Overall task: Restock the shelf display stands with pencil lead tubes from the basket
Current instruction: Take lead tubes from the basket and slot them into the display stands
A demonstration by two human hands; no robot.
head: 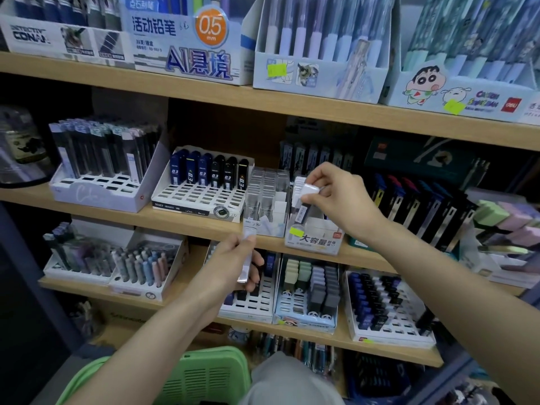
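Tube in hand: a white-capped pencil lead tube point(304, 204) is pinched at its cap by the curled thumb and fingertips of the right hand point(336, 194). It is tilted, with its dark lower end down among the rows of the white "大容量" display stand point(315, 241). Whether it is seated cannot be told.
Step judged: one tube is being slotted into that stand.
Entry: the tube is best brought upright before it is pressed down, so that the body is not wedged against the white caps beside it.
Grip: the pinch is best confined to the cap and released only once the base is felt to bottom out.
Spare tube: a second, clear tube point(247, 264) is gripped in the curled fingers of the left hand point(230, 258), below the shelf edge point(187, 223) — well placed, apart from the working stand.
Neighbour: a clear acrylic stand point(267, 197) sits just beside on the left and should not be knocked.
Supply: the green basket point(187, 378) lies at the bottom of view — its contents cannot be seen.
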